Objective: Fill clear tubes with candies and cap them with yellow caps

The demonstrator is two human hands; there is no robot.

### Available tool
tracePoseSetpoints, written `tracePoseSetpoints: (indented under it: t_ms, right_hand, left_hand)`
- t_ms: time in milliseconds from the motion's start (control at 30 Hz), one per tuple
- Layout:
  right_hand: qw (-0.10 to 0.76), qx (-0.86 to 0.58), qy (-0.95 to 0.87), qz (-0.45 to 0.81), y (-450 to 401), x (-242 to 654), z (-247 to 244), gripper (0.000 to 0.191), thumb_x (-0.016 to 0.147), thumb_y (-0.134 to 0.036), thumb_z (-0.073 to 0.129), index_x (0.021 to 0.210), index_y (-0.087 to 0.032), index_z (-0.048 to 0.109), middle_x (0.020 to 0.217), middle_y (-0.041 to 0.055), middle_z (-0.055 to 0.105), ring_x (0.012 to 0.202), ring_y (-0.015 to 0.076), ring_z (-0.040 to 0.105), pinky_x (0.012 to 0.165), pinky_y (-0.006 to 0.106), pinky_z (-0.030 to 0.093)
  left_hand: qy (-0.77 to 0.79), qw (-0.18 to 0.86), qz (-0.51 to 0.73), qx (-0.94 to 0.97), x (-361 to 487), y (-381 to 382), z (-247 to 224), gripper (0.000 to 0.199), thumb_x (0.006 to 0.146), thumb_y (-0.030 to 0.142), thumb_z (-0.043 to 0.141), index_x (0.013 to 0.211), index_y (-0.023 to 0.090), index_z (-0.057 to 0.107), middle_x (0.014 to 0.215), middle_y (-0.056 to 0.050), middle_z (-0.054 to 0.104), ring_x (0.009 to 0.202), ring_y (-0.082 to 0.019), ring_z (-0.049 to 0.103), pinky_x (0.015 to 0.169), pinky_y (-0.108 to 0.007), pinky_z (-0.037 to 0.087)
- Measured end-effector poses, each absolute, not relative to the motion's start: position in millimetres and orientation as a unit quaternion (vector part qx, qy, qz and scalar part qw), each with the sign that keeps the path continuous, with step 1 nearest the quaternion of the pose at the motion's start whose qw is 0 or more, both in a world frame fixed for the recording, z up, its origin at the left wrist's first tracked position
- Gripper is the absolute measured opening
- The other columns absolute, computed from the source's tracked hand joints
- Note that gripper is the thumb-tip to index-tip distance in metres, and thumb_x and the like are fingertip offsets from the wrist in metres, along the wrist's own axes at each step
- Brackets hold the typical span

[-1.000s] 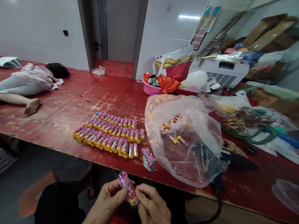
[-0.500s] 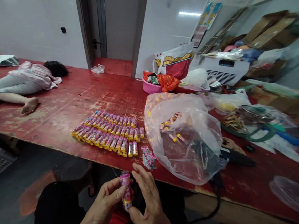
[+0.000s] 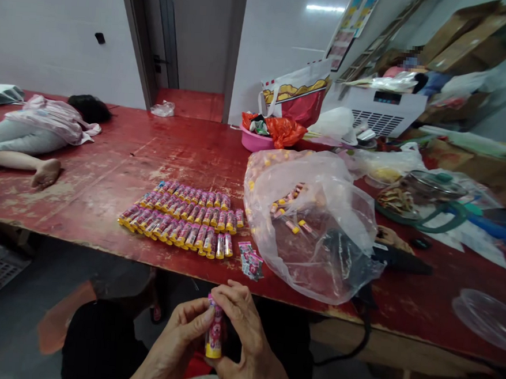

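In the head view my left hand (image 3: pixel 182 334) pinches a small tube (image 3: pixel 215 332) between thumb and fingers, upright above my lap. The tube has a pink printed wrapper and a yellow bottom end. My right hand (image 3: pixel 247 333) grips the same tube from the other side, its fingertips at the top and its thumb near the yellow end. Beyond the hands, rows of similar tubes (image 3: pixel 181 222) lie close together on the red table (image 3: pixel 120 157). A few flat pink-and-grey printed pieces (image 3: pixel 251 261) lie to the right of these rows, near the table's edge.
A large clear plastic bag (image 3: pixel 311 228) with more tubes lies open at right. Behind it are a pink basin (image 3: pixel 256 140) and a glass-lidded pot (image 3: pixel 435 188). A black tool with a cord (image 3: pixel 399 260) lies beside the bag. At far left a person (image 3: pixel 45 126) lies down.
My right hand's fingers have closed in onto the top of the tube. The tube stands more upright, with its yellow end now plain to see. The view has shifted slightly.
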State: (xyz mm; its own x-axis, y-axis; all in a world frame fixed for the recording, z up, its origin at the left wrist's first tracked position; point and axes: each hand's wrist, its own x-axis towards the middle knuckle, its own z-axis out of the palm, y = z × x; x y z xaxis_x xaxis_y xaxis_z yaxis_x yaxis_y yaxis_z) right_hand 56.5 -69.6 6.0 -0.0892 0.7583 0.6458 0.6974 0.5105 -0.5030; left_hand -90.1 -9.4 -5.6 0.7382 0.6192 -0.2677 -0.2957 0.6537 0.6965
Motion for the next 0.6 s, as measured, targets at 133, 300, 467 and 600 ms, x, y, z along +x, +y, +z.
tracePoseSetpoints:
  t_ms: [133, 300, 467, 600]
  right_hand:
    - [0.462, -0.485, -0.742, 0.039, -68, 59, 7, 0.068, 0.068, -0.011, 0.049, 0.136, -0.011, 0.043, 0.127, 0.0112, 0.055, 0.125, 0.026, 0.047, 0.112, 0.046, 0.034]
    - [0.453, -0.508, -0.732, 0.035, -71, 60, 5, 0.067, 0.071, -0.011, 0.046, 0.138, -0.01, 0.041, 0.137, 0.0129, 0.046, 0.133, 0.0276, 0.039, 0.113, 0.046, 0.032]
    - [0.51, -0.507, -0.694, 0.04, -74, 59, 6, 0.053, 0.075, -0.007, 0.047, 0.127, -0.014, 0.05, 0.13, 0.0128, 0.046, 0.125, 0.0273, 0.044, 0.104, 0.044, 0.041]
    - [0.559, -0.486, -0.672, 0.003, -75, 59, 8, 0.034, 0.08, -0.006, 0.05, 0.111, -0.017, 0.058, 0.116, 0.01, 0.052, 0.116, 0.0269, 0.048, 0.095, 0.045, 0.047]
  left_hand:
    - [0.25, 0.877, 0.267, 0.312, -90, -9, -8, 0.024, 0.083, 0.032, 0.073, 0.1, 0.015, 0.074, 0.072, -0.005, 0.068, 0.059, -0.01, 0.057, 0.057, -0.02, 0.042]
    - [0.257, 0.871, 0.28, 0.31, -89, -9, -4, 0.027, 0.082, 0.033, 0.075, 0.103, 0.016, 0.074, 0.077, -0.007, 0.071, 0.066, -0.013, 0.062, 0.064, -0.021, 0.046]
    - [0.262, 0.869, 0.291, 0.303, -88, -10, 4, 0.03, 0.081, 0.034, 0.075, 0.107, 0.019, 0.074, 0.084, -0.008, 0.073, 0.072, -0.015, 0.065, 0.074, -0.024, 0.05]
    - [0.253, 0.869, 0.308, 0.294, -87, -11, 4, 0.034, 0.079, 0.029, 0.078, 0.111, 0.019, 0.072, 0.088, -0.008, 0.073, 0.073, -0.011, 0.063, 0.073, -0.019, 0.047]
